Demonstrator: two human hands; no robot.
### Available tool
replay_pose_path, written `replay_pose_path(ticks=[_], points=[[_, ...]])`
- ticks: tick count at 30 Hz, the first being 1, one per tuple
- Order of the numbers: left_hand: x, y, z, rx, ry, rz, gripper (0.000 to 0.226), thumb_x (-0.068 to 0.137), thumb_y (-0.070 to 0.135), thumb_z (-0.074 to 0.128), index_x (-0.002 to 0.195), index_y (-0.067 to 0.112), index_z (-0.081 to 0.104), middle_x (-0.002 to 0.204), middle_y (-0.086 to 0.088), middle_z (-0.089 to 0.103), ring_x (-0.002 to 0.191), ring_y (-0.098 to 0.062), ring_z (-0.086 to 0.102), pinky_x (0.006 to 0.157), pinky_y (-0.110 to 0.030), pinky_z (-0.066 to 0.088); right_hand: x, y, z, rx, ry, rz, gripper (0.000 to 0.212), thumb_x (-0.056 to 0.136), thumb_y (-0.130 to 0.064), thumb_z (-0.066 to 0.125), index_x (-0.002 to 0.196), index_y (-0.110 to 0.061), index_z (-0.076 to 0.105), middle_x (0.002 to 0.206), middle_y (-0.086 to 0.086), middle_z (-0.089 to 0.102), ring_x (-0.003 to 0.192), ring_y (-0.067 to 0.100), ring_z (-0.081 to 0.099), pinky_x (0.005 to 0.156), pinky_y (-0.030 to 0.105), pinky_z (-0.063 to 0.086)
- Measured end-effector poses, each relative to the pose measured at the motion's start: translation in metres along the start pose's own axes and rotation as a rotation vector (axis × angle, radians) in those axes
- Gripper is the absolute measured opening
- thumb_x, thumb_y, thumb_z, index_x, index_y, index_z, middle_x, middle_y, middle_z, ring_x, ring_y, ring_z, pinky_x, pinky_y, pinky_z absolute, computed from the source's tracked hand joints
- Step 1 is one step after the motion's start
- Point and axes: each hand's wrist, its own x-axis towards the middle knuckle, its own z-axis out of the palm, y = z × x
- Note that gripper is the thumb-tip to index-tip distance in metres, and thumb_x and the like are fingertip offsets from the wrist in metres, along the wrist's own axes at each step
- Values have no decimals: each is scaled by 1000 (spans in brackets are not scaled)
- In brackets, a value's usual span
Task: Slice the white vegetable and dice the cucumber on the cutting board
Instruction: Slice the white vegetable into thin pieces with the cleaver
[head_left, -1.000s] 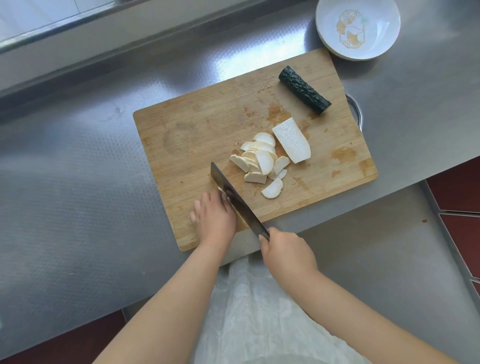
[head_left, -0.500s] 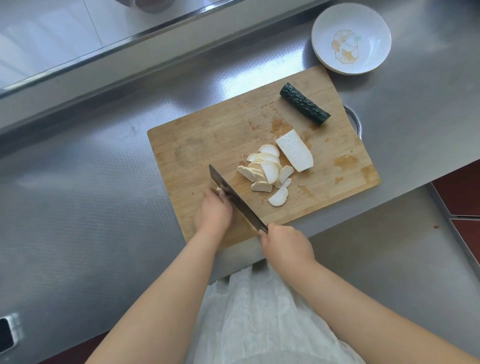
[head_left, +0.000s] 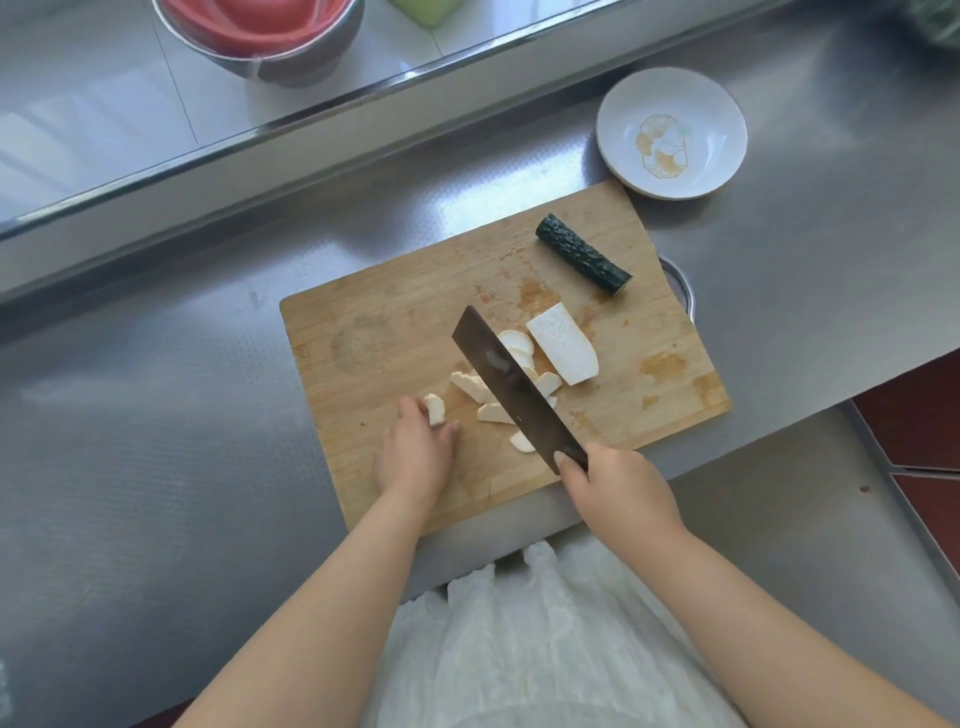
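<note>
On the cutting board (head_left: 395, 332): the task's items are found.
White vegetable, uncut part: one large half-piece (head_left: 562, 344) is laid cut face up, right of board centre, just beside the slices.
White vegetable, slices: a loose pile of slices (head_left: 485, 391) is spread at board centre, partly covered by the blade.
End piece: a small white end piece (head_left: 435, 409) is pinched at the fingertips of the left hand (head_left: 415, 457), left of the pile.
Left hand fingers: they are curled lightly round the end piece; the heel of the hand is rested on the board.
Knife: a cleaver (head_left: 511, 384) is held flat-side up above the slices, tip pointed away from the person.
Right hand: the right hand (head_left: 615, 491) is wrapped round the handle, with the thumb laid at the blade's base.
Cucumber: a short cucumber (head_left: 583, 261) is lying whole at the far right corner of the board, well apart from the knife.
Progress, judged: slicing is partly done; the large half-piece is yet to be sliced, and dicing of the cucumber is not yet begun.
Surroundings: a white dish (head_left: 670, 132) is placed on the steel counter (head_left: 156, 467) beyond the board.
</note>
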Motion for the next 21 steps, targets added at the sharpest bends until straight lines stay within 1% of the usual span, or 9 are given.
replay_pose_path(ticks=[2, 4, 6, 8, 10, 13, 15, 18, 21], points=[[1, 5, 8, -19, 27, 21, 24, 88, 41, 60, 102, 26, 47, 93, 7, 56, 91, -21, 54, 71, -37, 47, 9, 14, -13, -63, 34, -81, 31, 97, -42, 40, 75, -23, 50, 57, -7, 51, 52, 14, 49, 43, 28, 33], [1, 12, 15, -88, 26, 47, 15, 88, 38, 60, 96, 26, 55, 94, 8, 56, 93, -18, 52, 70, -32, 42, 17, 29, -25, -165, 144, -205, 28, 95, -37, 50, 69, -25, 51, 51, -9, 45, 45, 15, 43, 40, 27, 25], [4, 21, 18, -251, -36, 14, 7, 89, 32, 60, 94, 27, 58, 96, 7, 59, 92, -16, 55, 71, -28, 42, 27, 47, -40, -210, 313, -384, 5, 83, -25, 70, 79, -22, 69, 52, -6, 53, 42, 21, 48, 37, 23, 28], [8, 31, 13, -435, -65, -62, 7, 91, 24, 57, 97, 29, 59, 98, 6, 64, 94, -16, 60, 76, -29, 48, 38, 65, -56, -234, 405, -531, 27, 65, -15, 83, 91, -16, 75, 57, -2, 61, 43, 23, 54, 34, 22, 34], [12, 41, -3, -624, 8, -154, 11, 94, 24, 53, 102, 27, 59, 102, 2, 66, 95, -16, 62, 83, -35, 51, 54, 84, -70, -304, 429, -638, 39, 60, -17, 85, 98, -15, 74, 59, -1, 59, 43, 22, 53, 34, 23, 36], [13, 52, -36, -806, 104, -120, 13, 97, 29, 51, 105, 25, 60, 111, -1, 65, 88, -8, 60, 76, -27, 49, 77, 101, -89, -407, 429, -745, 44, 59, -20, 85, 101, -14, 73, 63, 1, 60, 47, 22, 55, 38, 24, 39], [9, 63, -52, -699, 3, 23, 14, 88, 39, 63, 101, 33, 63, 105, 9, 65, 85, -3, 60, 73, -24, 48, 88, 108, -98, -445, 427, -820, 43, 59, -18, 85, 100, -13, 73, 65, 2, 62, 50, 23, 57, 41, 25, 40], [-2, 87, -49, -246, -208, 248, 25, 76, 45, 74, 98, 45, 64, 102, 21, 58, 89, 3, 53, 74, -22, 45, 99, 113, -104, -466, 402, -884, 44, 60, -17, 85, 102, -13, 73, 64, 2, 60, 51, 23, 56, 43, 24, 36], [-5, 100, -27, 79, -187, 407, 27, 82, 46, 68, 108, 45, 63, 115, 21, 53, 106, -5, 43, 90, -30, 39, 102, 112, -107, -469, 386, -922, 46, 60, -19, 86, 103, -14, 72, 64, 1, 59, 51, 22, 55, 44, 24, 32]])
